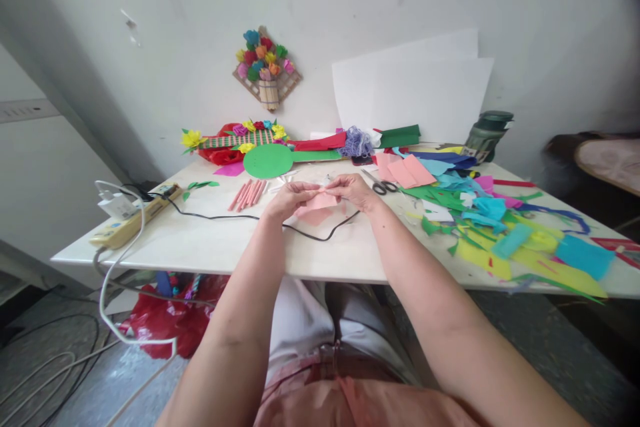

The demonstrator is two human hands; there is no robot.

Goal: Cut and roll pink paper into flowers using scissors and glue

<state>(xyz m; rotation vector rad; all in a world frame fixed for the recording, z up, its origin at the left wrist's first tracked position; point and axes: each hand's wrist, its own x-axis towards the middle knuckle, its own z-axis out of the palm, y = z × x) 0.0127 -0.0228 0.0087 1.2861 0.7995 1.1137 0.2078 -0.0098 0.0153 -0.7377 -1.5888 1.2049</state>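
I have the left hand (295, 197) and right hand (353, 191) pinching the pink paper's (324, 202) upper edge, so I'd guide both lightly and evenly to avoid creases.

The held paper (323, 201) is pale salmon pink, matching the rolled sticks (249, 195) on the white table (220, 250). A round-ended cutout (269, 161) is bright green, the yarn tangle (357, 143) mauve, the scissors (375, 181) black at the handles. The power strip (107, 234) is yellow, its charger (117, 206) white. Paper scraps (515, 240) mix yellow, turquoise and green, and a woven strip (236, 140) shows green-and-pale checks
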